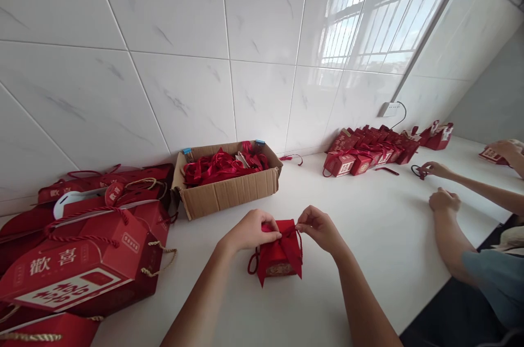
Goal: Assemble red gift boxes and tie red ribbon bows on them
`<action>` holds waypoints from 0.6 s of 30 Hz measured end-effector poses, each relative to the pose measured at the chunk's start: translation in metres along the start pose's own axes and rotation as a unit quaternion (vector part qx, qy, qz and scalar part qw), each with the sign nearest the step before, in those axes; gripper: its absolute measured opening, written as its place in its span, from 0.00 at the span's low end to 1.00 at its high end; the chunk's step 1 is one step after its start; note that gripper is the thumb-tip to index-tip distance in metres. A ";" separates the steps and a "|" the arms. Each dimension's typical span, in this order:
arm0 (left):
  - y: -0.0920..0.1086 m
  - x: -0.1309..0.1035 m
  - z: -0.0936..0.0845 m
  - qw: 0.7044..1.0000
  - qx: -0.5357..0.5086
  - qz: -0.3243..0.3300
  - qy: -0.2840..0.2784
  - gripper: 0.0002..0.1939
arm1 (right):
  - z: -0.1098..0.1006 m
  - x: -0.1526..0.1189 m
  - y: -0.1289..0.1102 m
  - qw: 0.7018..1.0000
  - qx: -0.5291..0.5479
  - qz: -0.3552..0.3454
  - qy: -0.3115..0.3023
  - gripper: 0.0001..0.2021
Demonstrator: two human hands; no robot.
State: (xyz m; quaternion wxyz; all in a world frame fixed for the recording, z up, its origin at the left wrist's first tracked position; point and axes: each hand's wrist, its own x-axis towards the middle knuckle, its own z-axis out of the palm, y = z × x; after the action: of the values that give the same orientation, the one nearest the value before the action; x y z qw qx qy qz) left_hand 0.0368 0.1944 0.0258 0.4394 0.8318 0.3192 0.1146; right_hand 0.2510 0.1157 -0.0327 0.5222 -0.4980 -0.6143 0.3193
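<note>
Small red box at near centre on a white table, left hand pinching the red ribbon on it, right hand pinching the ribbon's right side, cardboard carton beyond, slightly left.

handled box: 1 | carton: 1 | wall socket: 1 | clustered red boxes: uncountable

Red ribbon satiny cloth, carton matt cardbd, wall tiles v. glossy, tabletop smooth w/ faint sheen
</note>
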 end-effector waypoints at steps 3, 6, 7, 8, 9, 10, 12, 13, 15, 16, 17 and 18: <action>0.006 -0.003 -0.002 1.000 0.002 0.005 0.013 0.20 | -0.011 -0.002 0.004 0.998 0.001 -0.004 -0.055 0.26; 0.014 -0.009 -0.007 0.999 0.004 0.010 0.047 0.24 | -0.015 -0.006 0.008 0.982 -0.030 0.048 -0.180 0.59; 0.016 -0.012 -0.009 0.998 0.007 0.015 0.061 0.24 | -0.014 -0.007 0.008 0.971 -0.041 0.078 -0.223 0.65; 0.019 -0.016 -0.013 0.997 0.012 0.021 0.076 0.23 | -0.010 -0.008 0.009 0.960 -0.048 0.104 -0.256 0.68; 0.022 -0.021 -0.017 0.995 0.021 0.027 0.094 0.23 | -0.004 -0.008 0.008 0.953 -0.051 0.120 -0.272 0.69; 0.024 -0.027 -0.022 0.992 0.034 0.031 0.116 0.22 | 0.002 -0.008 0.008 0.951 -0.050 0.125 -0.277 0.68; 0.028 -0.042 -0.034 0.981 0.074 0.035 0.176 0.21 | 0.014 -0.007 0.005 0.956 -0.038 0.109 -0.269 0.64; 0.030 -0.050 -0.040 0.971 0.102 0.038 0.215 0.20 | 0.019 -0.006 0.005 0.958 -0.028 0.094 -0.269 0.61; 0.032 -0.069 -0.054 0.938 0.165 0.048 0.302 0.19 | 0.022 -0.004 0.005 0.956 -0.008 0.067 -0.285 0.56; 0.033 -0.079 -0.060 0.917 0.195 0.054 0.345 0.18 | 0.020 -0.004 0.007 0.955 -0.005 0.062 -0.289 0.53; 0.032 -0.090 -0.067 0.890 0.224 0.063 0.392 0.17 | 0.015 -0.003 0.010 0.962 -0.019 0.071 -0.265 0.51; 0.029 -0.101 -0.074 0.862 0.252 0.070 0.434 0.17 | 0.008 -0.002 0.014 0.972 -0.049 0.094 -0.208 0.49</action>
State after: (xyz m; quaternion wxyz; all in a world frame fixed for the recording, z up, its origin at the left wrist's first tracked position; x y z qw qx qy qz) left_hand -0.0632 0.1679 0.1018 0.0222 0.8005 0.4367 0.4098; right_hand 0.2470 0.1190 -0.0476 0.3251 -0.5010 -0.6751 0.4331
